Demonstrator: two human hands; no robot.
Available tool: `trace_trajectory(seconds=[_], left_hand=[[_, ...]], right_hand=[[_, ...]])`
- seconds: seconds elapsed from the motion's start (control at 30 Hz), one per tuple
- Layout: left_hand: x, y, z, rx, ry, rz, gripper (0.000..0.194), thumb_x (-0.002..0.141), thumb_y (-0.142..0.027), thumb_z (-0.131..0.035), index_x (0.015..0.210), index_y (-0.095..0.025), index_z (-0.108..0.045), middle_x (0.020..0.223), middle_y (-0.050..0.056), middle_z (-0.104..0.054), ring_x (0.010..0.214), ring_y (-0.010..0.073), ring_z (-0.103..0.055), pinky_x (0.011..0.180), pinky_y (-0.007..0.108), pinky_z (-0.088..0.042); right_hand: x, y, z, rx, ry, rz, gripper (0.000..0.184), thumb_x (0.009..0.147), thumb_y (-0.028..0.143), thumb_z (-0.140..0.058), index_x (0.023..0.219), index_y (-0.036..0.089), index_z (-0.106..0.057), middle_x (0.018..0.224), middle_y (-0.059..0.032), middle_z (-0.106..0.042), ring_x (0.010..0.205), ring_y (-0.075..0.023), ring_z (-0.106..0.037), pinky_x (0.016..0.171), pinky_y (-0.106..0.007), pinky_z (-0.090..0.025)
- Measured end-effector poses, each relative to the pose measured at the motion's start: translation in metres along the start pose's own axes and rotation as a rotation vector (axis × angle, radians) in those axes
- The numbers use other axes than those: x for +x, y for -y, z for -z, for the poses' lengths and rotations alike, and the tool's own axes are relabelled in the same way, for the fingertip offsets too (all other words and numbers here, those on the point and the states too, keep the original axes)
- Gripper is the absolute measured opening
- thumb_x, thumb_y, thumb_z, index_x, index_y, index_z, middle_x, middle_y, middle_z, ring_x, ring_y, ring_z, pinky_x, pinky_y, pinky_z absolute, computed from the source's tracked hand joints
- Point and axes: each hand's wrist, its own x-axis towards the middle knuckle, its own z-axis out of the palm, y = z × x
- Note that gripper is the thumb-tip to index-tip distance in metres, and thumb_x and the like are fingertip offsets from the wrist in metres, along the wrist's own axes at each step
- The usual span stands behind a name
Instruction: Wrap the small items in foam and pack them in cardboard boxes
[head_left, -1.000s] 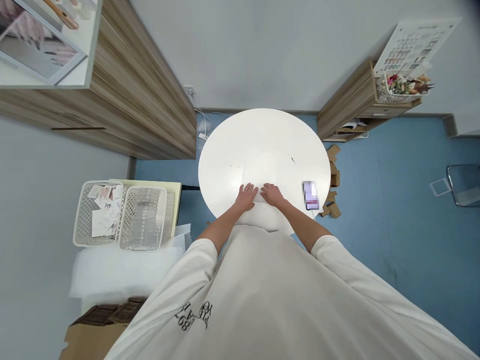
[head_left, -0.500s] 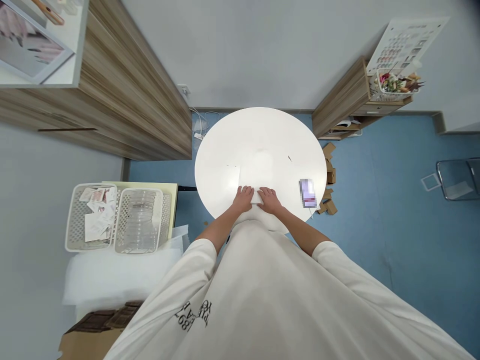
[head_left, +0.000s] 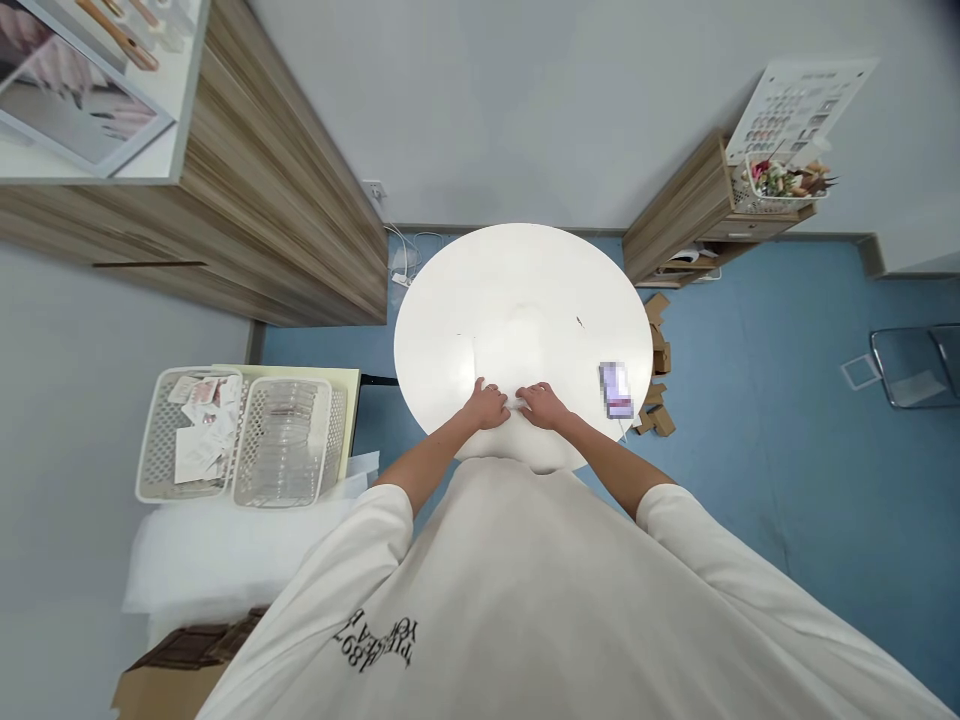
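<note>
Near the close edge of the round white table [head_left: 442, 300], my left hand [head_left: 487, 407] lies with its fingers curled inward and the thumb side toward the other hand. Facing it across a narrow gap is my right hand [head_left: 545, 408], its fingers also bent and pressed down. Between the fingertips shows a thin white folded edge [head_left: 517, 402], seemingly of a white sheet that both hands hold. White on white makes the sheet's outline hard to see. To the right lies a purple, pixelated phone-like object [head_left: 616, 390].
A small dark item [head_left: 580, 322] lies on the table. Left stand white baskets [head_left: 328, 400] with clear packs and papers, beside white wrapping [head_left: 232, 550]. Wooden cabinets [head_left: 300, 200] rise at far left, a shelf unit [head_left: 679, 215] at far right. Cardboard pieces [head_left: 660, 420] lie on the floor.
Both hands have drawn slightly toward my body, and their fingers are more curled. The white strip between them looks narrower. The view has shifted a little.
</note>
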Motion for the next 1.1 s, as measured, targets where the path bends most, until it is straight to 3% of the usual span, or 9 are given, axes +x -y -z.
trace_trajectory(seconds=[0.13,0.27,0.37,0.5,0.6,0.67,0.8,0.93,1.1], left_hand=[[0.001,-0.005,0.003,-0.036,-0.117,0.087,0.038,0.098,-0.025,-0.034,0.122,-0.019,-0.063,0.127,0.012,-0.065,0.132,0.0281,-0.050,0.120,0.056,-0.019],[0.005,-0.013,0.002,-0.013,-0.266,0.113,0.054,0.093,-0.016,-0.040,0.146,-0.019,-0.046,0.151,0.014,-0.049,0.145,0.0276,-0.036,0.122,0.053,-0.018],[0.010,-0.015,-0.003,-0.003,-0.239,0.147,0.067,0.088,-0.014,-0.045,0.154,-0.016,-0.036,0.159,0.017,-0.039,0.151,0.0309,-0.028,0.122,0.056,-0.017],[0.020,-0.011,-0.009,-0.010,-0.152,0.192,0.076,0.086,-0.017,-0.048,0.159,-0.015,-0.028,0.165,0.018,-0.028,0.153,0.0347,-0.022,0.122,0.059,-0.017],[0.027,-0.008,-0.013,0.005,-0.129,0.176,0.080,0.085,-0.018,-0.051,0.161,-0.016,-0.026,0.165,0.019,-0.028,0.153,0.0354,-0.022,0.122,0.060,-0.015],[0.030,-0.007,-0.014,0.016,-0.147,0.174,0.082,0.085,-0.018,-0.051,0.162,-0.016,-0.023,0.164,0.019,-0.030,0.153,0.0350,-0.022,0.123,0.060,-0.013],[0.034,-0.007,-0.015,0.007,-0.157,0.215,0.082,0.086,-0.016,-0.049,0.162,-0.016,-0.021,0.162,0.019,-0.034,0.153,0.0348,-0.023,0.123,0.060,-0.013],[0.035,-0.006,-0.016,0.021,-0.134,0.246,0.077,0.088,-0.017,-0.049,0.161,-0.019,-0.026,0.161,0.018,-0.034,0.153,0.0358,-0.023,0.122,0.062,-0.012],[0.027,-0.013,-0.014,0.076,-0.169,0.198,0.078,0.086,-0.013,-0.048,0.160,-0.022,-0.025,0.164,0.016,-0.029,0.154,0.0333,-0.019,0.122,0.061,-0.010]], right_hand=[[0.011,-0.002,0.007,-0.010,-0.029,-0.044,0.032,0.102,0.028,-0.043,0.128,0.020,-0.060,0.120,-0.0118,-0.069,0.118,-0.0276,-0.058,0.107,-0.042,-0.032],[0.026,-0.004,0.009,-0.015,-0.096,-0.131,0.036,0.102,0.031,-0.042,0.132,0.021,-0.060,0.130,-0.0131,-0.064,0.122,-0.0292,-0.053,0.108,-0.043,-0.033],[0.032,-0.003,0.009,0.005,-0.171,-0.209,0.043,0.101,0.034,-0.043,0.140,0.020,-0.054,0.143,-0.0149,-0.055,0.131,-0.0311,-0.046,0.111,-0.045,-0.030],[0.028,-0.002,0.001,0.086,-0.260,-0.465,0.057,0.100,0.038,-0.042,0.153,0.018,-0.038,0.155,-0.0174,-0.040,0.140,-0.0346,-0.035,0.113,-0.049,-0.030],[0.019,-0.005,-0.009,0.198,-0.267,-0.678,0.063,0.097,0.041,-0.043,0.154,0.016,-0.033,0.151,-0.0205,-0.042,0.136,-0.0370,-0.040,0.108,-0.052,-0.036],[0.014,-0.008,-0.015,0.289,-0.286,-0.784,0.063,0.094,0.045,-0.048,0.151,0.017,-0.038,0.144,-0.0215,-0.047,0.131,-0.0380,-0.045,0.105,-0.053,-0.040],[0.013,-0.009,-0.021,0.382,-0.323,-0.878,0.060,0.089,0.053,-0.056,0.138,0.019,-0.049,0.136,-0.0214,-0.051,0.127,-0.0388,-0.049,0.102,-0.054,-0.042],[0.022,-0.004,-0.023,0.396,-0.300,-0.956,0.058,0.088,0.055,-0.056,0.132,0.019,-0.048,0.135,-0.0221,-0.051,0.128,-0.0381,-0.049,0.102,-0.053,-0.043],[0.032,0.003,-0.027,0.431,-0.425,-0.992,0.054,0.085,0.053,-0.060,0.125,0.018,-0.049,0.131,-0.0254,-0.052,0.128,-0.0429,-0.047,0.101,-0.061,-0.040]])
